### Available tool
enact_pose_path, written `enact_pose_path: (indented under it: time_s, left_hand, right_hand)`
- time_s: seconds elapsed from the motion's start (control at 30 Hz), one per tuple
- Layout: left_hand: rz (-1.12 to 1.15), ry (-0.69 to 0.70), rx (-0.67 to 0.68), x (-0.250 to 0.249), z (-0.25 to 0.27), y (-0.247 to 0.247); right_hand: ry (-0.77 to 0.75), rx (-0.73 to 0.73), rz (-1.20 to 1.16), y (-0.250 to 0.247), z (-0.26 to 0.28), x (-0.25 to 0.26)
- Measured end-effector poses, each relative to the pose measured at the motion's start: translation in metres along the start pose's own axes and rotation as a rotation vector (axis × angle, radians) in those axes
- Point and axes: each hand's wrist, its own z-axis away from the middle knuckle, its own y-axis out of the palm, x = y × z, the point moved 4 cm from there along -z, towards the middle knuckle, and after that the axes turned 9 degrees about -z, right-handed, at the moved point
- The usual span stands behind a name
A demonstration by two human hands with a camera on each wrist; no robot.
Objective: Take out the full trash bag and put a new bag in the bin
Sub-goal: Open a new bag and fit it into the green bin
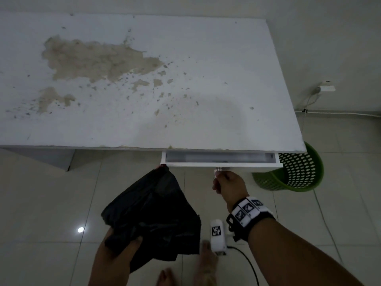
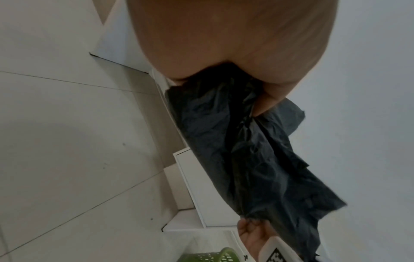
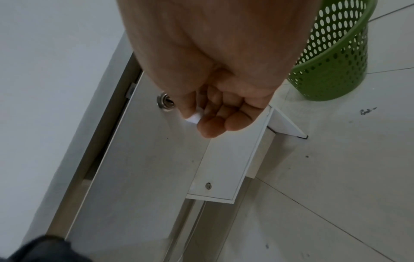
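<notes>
A crumpled black trash bag (image 1: 156, 213) hangs in front of the desk, and my left hand (image 1: 121, 247) grips its lower end with the thumb on top. In the left wrist view the bag (image 2: 246, 150) streams away from my left hand (image 2: 264, 99). My right hand (image 1: 221, 178) pinches the small white handle (image 3: 193, 118) of the desk drawer (image 1: 220, 159), which stands slightly pulled out. The green perforated bin (image 1: 296, 172) stands on the floor right of the drawer, half under the desk corner, with no liner visible in it.
The white desk top (image 1: 185, 58) is stained and fills the upper view. A lower cabinet door (image 3: 224, 168) sits under the drawer, with a keyhole (image 3: 165, 103) on the drawer front. A wall plug and cable (image 1: 325, 88) are at the right. My bare feet (image 1: 206, 265) stand on tiled floor.
</notes>
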Motion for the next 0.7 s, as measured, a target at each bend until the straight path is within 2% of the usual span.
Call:
enact_pose_path:
  time_s: [0.2, 0.3, 0.37, 0.53, 0.63, 0.7]
  left_hand:
    - [-0.044, -0.129, 0.088, 0.015, -0.013, 0.021]
    - [-0.017, -0.129, 0.127, 0.009, -0.013, 0.037]
    - [0.024, -0.106, 0.172, -0.004, -0.01, 0.046]
    - [0.06, -0.042, 0.245, -0.039, 0.001, 0.063]
    - [0.06, 0.004, 0.288, -0.058, 0.005, 0.069]
    - [0.028, 0.066, 0.322, -0.071, 0.008, 0.072]
  right_hand:
    - [0.012, -0.01, -0.026, 0.019, -0.033, 0.036]
    - [0.076, -0.022, -0.11, 0.02, -0.042, 0.045]
    - [0.112, 0.022, -0.157, 0.019, -0.039, 0.048]
    - [0.227, 0.213, -0.176, 0.0, 0.008, 0.032]
    - [0.322, 0.522, -0.313, -0.012, 0.057, 0.021]
    - [0.244, 0.6, -0.228, -0.026, 0.086, 0.022]
